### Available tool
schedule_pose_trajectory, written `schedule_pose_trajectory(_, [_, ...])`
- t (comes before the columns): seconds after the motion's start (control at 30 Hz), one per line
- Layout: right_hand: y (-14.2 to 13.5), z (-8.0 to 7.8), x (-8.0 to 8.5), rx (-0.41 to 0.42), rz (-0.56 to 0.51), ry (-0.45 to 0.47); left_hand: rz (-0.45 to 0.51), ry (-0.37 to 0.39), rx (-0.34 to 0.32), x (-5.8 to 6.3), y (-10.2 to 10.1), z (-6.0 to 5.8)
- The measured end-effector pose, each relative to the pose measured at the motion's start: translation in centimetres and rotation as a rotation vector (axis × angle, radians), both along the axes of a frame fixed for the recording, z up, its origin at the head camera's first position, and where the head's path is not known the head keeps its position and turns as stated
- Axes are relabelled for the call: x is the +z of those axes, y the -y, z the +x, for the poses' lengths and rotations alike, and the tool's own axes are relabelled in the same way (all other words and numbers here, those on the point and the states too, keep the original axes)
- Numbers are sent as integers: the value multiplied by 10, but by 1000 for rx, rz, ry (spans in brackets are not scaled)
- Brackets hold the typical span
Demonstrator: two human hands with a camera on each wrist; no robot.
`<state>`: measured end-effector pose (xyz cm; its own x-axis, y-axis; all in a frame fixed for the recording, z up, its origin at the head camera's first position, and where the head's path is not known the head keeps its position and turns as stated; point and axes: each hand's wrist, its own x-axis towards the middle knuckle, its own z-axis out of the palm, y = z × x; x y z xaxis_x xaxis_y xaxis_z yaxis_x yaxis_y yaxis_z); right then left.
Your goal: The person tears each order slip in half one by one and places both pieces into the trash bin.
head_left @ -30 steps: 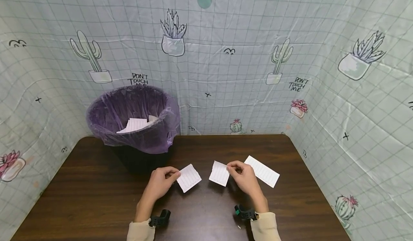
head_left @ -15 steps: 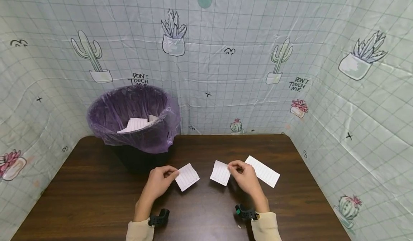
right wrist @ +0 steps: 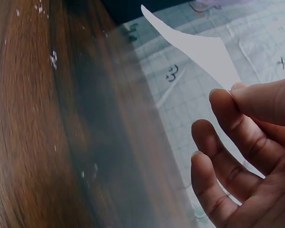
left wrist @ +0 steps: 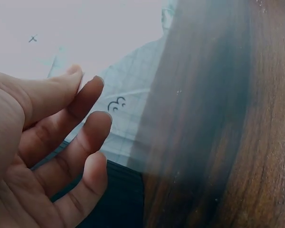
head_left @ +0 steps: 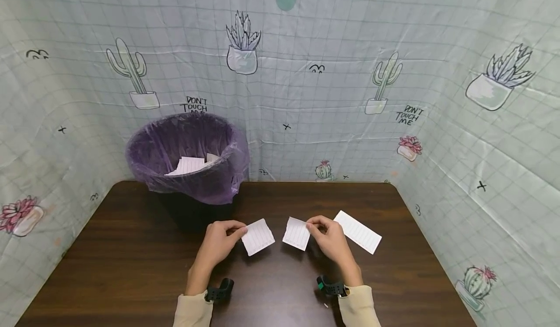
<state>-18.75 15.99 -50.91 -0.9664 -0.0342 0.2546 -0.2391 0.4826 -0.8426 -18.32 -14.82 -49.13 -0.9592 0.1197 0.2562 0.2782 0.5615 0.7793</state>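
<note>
My left hand (head_left: 220, 243) pinches a small piece of lined white paper (head_left: 258, 237) by its left side, between thumb and forefinger. Facing it, my right hand (head_left: 330, 239) pinches a second lined paper piece (head_left: 296, 233) by its right corner. Both pieces have a ragged torn side, and a narrow gap separates them above the table. The right wrist view shows that paper (right wrist: 199, 50) bent, thumb and forefinger tips on its corner. In the left wrist view the thumb and forefinger meet while the other fingers (left wrist: 97, 126) stay loosely bent.
A lined paper strip (head_left: 358, 232) lies on the dark wooden table (head_left: 109, 254) beside my right hand. A black bin with a purple liner (head_left: 238, 159) stands at the back left, with paper pieces (head_left: 190, 165) inside. Patterned cloth (head_left: 288, 98) hangs around the table.
The head view has shifted slightly, so the bin and cloth appear further right. The left hand's paper has swung a little to the right; both hands keep their pinch on the paper pieces.
</note>
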Motion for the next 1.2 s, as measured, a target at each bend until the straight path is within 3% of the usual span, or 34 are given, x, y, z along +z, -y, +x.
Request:
schedule_pose_trajectory(0.2, [10, -4, 5, 44, 6, -17, -25, 9, 1, 7, 2, 4])
schedule_pose_trajectory(0.43, [23, -10, 18, 94, 48, -43, -105, -12, 12, 25, 19, 12])
schedule_pose_trajectory(0.77, [37, -23, 46, 191, 1, -33, -205, -206, -10, 61, 44, 26])
schedule_pose_trajectory(1.2, [58, -43, 95, 278, -6, -106, -269, -498, -70, 127, 62, 39])
